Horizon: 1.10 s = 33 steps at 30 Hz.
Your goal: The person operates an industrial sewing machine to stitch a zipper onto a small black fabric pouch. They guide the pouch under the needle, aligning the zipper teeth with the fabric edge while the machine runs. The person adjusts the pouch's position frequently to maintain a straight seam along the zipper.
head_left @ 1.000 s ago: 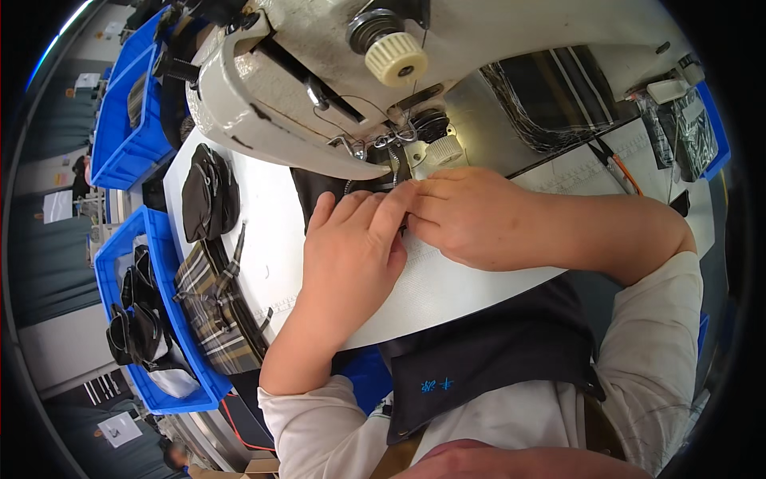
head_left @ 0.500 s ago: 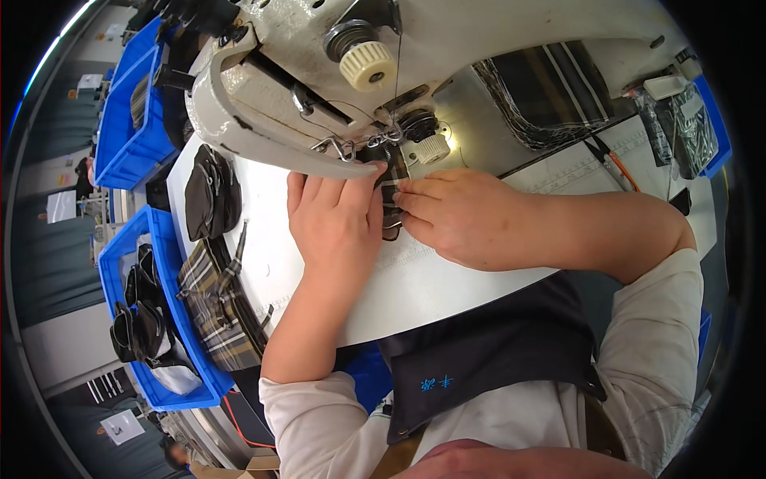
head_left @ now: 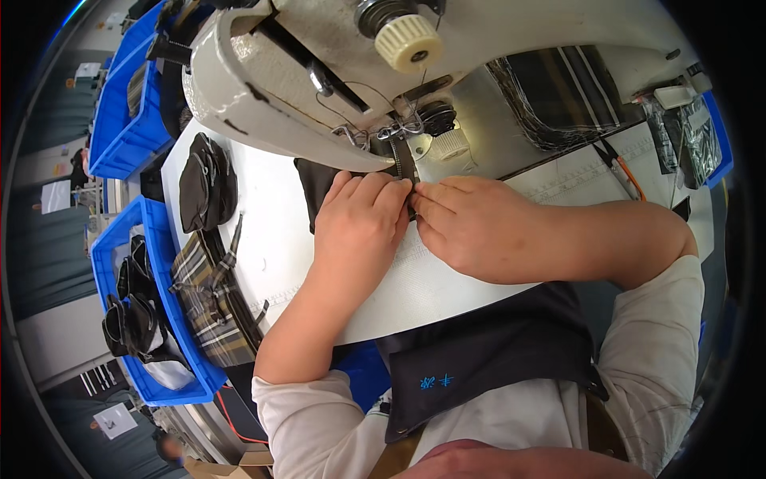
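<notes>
A dark fabric piece [head_left: 316, 180] with a zipper [head_left: 398, 160] running along it lies below the needle area of the white sewing machine [head_left: 263, 112]. My left hand [head_left: 363, 209] presses on it from the left, fingers bent and close together over its near part. From the right, my right hand [head_left: 479, 227] pinches its near edge, fingertips almost touching those of the left. Part of the cloth is hidden beneath both hands. Just beyond my fingers sits the presser foot area [head_left: 391, 132], partly covered by the machine's curved guard.
Dark zippered pouches [head_left: 207, 184] lie at the table's left, with plaid fabric [head_left: 211, 303] hanging nearby. Blue bins [head_left: 209, 385] stand beyond the left edge. Stacked fabric panels [head_left: 558, 92], orange-handled snips [head_left: 630, 177] and plastic-wrapped packets [head_left: 694, 132] are at the right.
Both hands have shifted slightly right in the picture, and their fingertips are closer together. The dark fabric now spreads out left of my left hand. The bright light by the needle no longer shows.
</notes>
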Each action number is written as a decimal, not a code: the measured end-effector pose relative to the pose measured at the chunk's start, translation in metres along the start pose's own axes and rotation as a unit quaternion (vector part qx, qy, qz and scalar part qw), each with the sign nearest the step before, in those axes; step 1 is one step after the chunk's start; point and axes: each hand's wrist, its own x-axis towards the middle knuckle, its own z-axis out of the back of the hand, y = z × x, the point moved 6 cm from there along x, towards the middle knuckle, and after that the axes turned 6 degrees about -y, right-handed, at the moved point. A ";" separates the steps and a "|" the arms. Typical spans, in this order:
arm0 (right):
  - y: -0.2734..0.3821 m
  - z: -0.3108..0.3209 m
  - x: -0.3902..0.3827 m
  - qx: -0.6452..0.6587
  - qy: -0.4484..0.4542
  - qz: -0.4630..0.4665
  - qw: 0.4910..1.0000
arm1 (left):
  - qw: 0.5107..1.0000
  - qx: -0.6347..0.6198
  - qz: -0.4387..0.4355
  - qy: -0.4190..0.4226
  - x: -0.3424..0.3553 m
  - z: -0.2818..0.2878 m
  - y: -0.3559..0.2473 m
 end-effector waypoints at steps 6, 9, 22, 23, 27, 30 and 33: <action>-0.002 -0.001 -0.001 0.020 0.023 -0.016 0.999 | 0.999 -0.017 -0.021 -0.029 0.001 -0.007 0.003; -0.001 0.002 0.001 0.029 0.024 -0.009 0.999 | 1.000 -0.026 -0.009 -0.009 0.000 -0.006 0.005; -0.003 0.003 0.002 0.031 0.025 -0.020 0.999 | 1.000 -0.012 -0.002 -0.005 0.002 -0.001 0.004; -0.003 0.003 0.001 0.034 0.029 -0.021 0.999 | 1.000 -0.008 -0.008 -0.011 0.001 -0.003 0.005; -0.003 0.000 0.000 0.075 0.082 -0.044 0.993 | 0.998 0.030 -0.036 -0.041 0.004 -0.002 0.001; -0.003 0.001 0.000 0.082 0.077 -0.044 0.993 | 0.997 0.022 -0.049 -0.054 0.001 -0.004 0.003; -0.003 0.002 0.000 0.074 0.076 -0.040 0.994 | 0.997 0.011 -0.054 -0.049 0.001 -0.003 0.003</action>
